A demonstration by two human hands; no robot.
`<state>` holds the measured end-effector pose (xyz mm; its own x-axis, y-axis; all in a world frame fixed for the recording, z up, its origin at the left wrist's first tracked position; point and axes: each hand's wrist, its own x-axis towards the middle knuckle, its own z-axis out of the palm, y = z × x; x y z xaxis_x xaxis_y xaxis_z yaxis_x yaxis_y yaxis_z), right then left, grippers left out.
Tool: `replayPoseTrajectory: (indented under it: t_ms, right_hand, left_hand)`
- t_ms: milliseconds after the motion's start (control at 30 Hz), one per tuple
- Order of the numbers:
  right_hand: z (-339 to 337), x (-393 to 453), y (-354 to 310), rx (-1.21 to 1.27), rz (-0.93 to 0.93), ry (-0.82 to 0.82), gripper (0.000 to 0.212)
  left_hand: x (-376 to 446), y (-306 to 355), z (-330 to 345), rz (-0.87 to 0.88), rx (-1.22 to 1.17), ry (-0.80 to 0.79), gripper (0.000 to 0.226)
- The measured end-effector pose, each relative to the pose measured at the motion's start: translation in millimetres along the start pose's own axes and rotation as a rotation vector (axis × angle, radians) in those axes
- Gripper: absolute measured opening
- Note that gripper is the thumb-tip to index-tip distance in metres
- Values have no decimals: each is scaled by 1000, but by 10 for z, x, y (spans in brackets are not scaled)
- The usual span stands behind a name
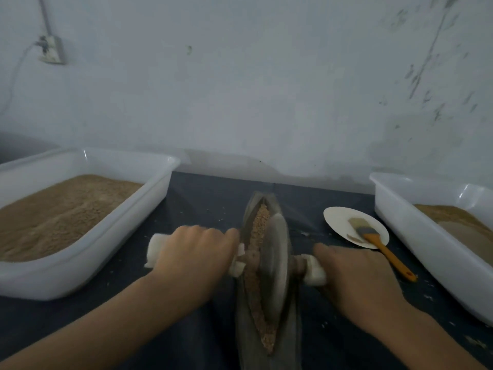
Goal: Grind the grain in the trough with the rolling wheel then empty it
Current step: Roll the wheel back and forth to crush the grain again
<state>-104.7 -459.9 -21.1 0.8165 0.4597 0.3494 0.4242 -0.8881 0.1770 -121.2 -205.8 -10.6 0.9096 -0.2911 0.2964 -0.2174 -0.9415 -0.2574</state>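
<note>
Both your forearms reach in from the bottom edge, and right between them the long dark trough (266, 340) runs away from you along the dark table (202, 198), its near end out of sight below the picture. Grain (262, 225) lies in the groove, a coarse tan strip showing in front of the wheel and again behind it toward the far tip. The rolling wheel (274, 263) stands on edge in the groove, about midway along the trough, with its axle sticking out to both sides. Your left hand (192, 260) is wrapped over the white-padded handle (157, 249) on the left of the axle, knuckles up, fingers curled round it. Your right hand (354, 276) grips the matching white handle on the right (316, 273), fingers curled down over it, so the two hands sit well apart with the wheel between them. Just beyond your right hand a white paper plate (338, 217) lies on the table, and a brush (373, 236) with an orange handle rests across it, bristles on the plate and handle tip hanging off the near rim. On the left, a white plastic bin (80, 265) holds a bed of tan ground meal. On the right, a second white bin (416, 236) runs off the edge, tan material inside. Behind it all, a pale wall (253, 89), with a socket (52, 49) and cord up at the left.
</note>
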Motion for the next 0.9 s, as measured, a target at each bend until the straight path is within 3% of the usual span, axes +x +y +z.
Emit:
replayPoseTrajectory:
  t_ms: [100,200,367,600,800,900]
  right_hand:
    - [-198,-143,-71,-51,-116,164,59]
    - [-120,-48,-44,-69,-134,168,57]
    - [277,390,117,-81,60,34,28]
    - [530,838,269,5,212,0,23]
    - [190,271,102,-25,33,-9,25]
    - [-26,-22,-21,-54,-48,76,40]
  left_hand:
    - [-213,-18,-72,-31,-107,-78,40]
    - [-191,-37,-64,-42,-129,-144,40]
    - [365,-123,165,1,-1,30,35]
    - [999,-216,254,25,104,131,23]
    - [330,-79,153,-10,-85,-3,42]
    - [-69,-27,22,-37,-110,-57,46]
